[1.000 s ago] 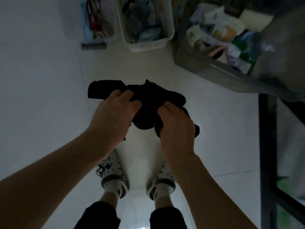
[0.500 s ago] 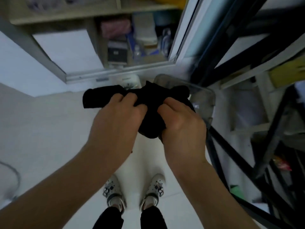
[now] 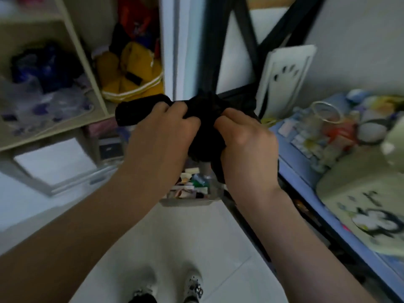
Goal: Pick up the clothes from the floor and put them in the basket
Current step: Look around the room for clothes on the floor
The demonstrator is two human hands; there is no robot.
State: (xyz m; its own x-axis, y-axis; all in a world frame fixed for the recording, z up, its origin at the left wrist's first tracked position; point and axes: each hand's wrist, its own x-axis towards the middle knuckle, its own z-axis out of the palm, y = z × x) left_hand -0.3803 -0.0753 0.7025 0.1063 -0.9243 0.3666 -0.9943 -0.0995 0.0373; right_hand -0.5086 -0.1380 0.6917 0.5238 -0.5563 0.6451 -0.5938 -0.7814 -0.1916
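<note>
A bunched black garment (image 3: 203, 119) hangs in the air in front of me, held by both hands at chest height. My left hand (image 3: 161, 136) grips its left part, and a rolled end sticks out to the left past my fingers. My right hand (image 3: 247, 145) grips the right part, with more black cloth hanging below it. No laundry basket is in view.
A beige shelf unit (image 3: 87, 62) with yellow and blue items stands at the left. A black metal frame (image 3: 218, 51) rises ahead. A blue-edged surface (image 3: 317, 182) crowded with small things runs along the right. A clear bin (image 3: 190, 200) of small items sits on the white floor below my hands.
My view has swung up and to the right, from the floor and bins to the shelves and the cluttered blue surface. Both hands keep hold of the black garment.
</note>
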